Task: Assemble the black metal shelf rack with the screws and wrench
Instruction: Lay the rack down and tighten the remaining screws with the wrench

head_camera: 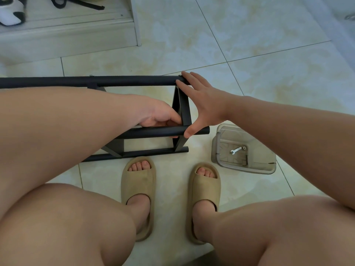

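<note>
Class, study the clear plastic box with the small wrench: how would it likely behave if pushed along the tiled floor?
The clear plastic box would probably slide easily, since it sits flat on the glossy tiled floor. It looks thin-walled and nearly empty, so likely light. The wrench seems loose and might rattle or shift.

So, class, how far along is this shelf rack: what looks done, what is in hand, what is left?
Done: on the rack, tubes sit joined to two brackets, with a screw in the top tube. In hand: the left hand grips by the end bracket; the right hand, fingers straight, spans top tube and middle tube. Left: the wrench lies in the tub, so tightening likely remains.
</note>
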A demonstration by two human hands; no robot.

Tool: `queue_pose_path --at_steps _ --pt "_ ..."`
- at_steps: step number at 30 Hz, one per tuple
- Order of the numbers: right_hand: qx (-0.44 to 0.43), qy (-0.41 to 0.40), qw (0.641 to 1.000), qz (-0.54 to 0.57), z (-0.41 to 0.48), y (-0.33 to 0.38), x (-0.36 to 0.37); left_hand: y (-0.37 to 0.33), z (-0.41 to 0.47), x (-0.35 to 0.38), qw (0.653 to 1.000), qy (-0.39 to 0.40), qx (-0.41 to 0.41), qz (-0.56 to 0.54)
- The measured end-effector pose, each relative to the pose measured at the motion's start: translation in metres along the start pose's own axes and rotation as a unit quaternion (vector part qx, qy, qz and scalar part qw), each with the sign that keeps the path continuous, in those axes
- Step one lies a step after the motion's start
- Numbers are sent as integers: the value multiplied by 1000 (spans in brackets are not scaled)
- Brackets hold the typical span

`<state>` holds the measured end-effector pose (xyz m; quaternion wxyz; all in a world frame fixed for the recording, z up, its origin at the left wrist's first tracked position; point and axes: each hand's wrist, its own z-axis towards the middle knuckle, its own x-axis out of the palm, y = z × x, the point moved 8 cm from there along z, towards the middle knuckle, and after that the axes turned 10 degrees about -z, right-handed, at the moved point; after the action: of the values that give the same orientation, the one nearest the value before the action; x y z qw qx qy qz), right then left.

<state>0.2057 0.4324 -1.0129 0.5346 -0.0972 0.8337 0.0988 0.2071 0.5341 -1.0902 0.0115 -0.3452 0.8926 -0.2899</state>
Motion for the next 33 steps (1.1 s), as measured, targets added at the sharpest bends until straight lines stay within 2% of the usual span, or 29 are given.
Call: queue_pose_path --at_steps 17,22,27,33 --pt "2 5 1000 4 -1 1 0 -6 -1 1 998 6 57 -23" --pt "4 8 1000 0 -1 0 0 2 1 1 1000 12 10 -23" --pt "4 5 1000 0 0 0 1 4 1 -11 997 -45 -31 57" --pt "4 9 1000 8 0 0 2 -3 3 -2 999 -16 -22 21"
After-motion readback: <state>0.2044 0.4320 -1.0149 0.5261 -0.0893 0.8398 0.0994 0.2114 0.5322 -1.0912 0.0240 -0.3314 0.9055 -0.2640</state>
